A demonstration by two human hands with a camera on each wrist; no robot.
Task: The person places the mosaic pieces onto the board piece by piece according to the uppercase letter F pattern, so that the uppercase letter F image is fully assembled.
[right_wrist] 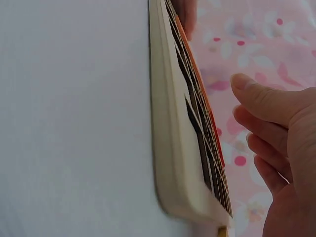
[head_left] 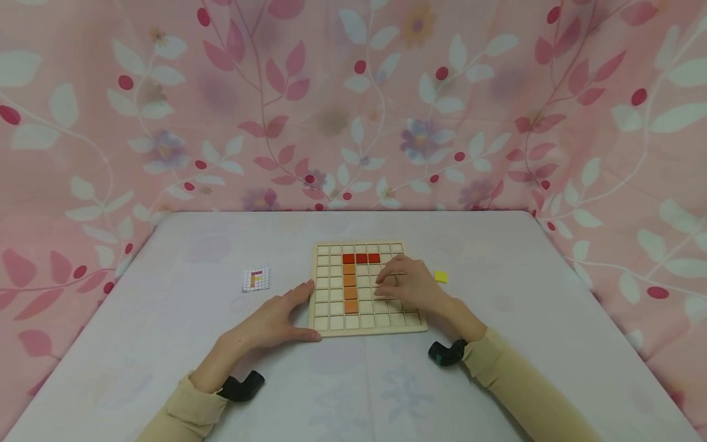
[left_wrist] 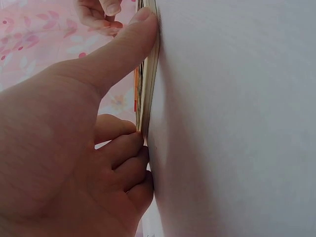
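Note:
A square wooden grid board (head_left: 367, 334) lies flat on the table. Three red tiles (head_left: 361, 258) sit side by side in its second row from the back. Below the leftmost red tile runs a column of several orange tiles (head_left: 350, 280). My left hand (head_left: 267, 322) rests at the board's left side, thumb touching the near left corner and fingertips against the left edge. Over the right half of the board hovers my right hand (head_left: 414, 285), thumb and forefinger apart, fingers loosely bent, holding nothing visible. In the right wrist view that hand (right_wrist: 281, 128) is clear of the board.
Left of the board lies a small pattern card (head_left: 256, 279) with a coloured grid drawing. A yellow tile (head_left: 440, 277) is on the white table (head_left: 342, 387) just beyond the board's right edge. Behind the table hangs a pink floral cloth (head_left: 331, 110).

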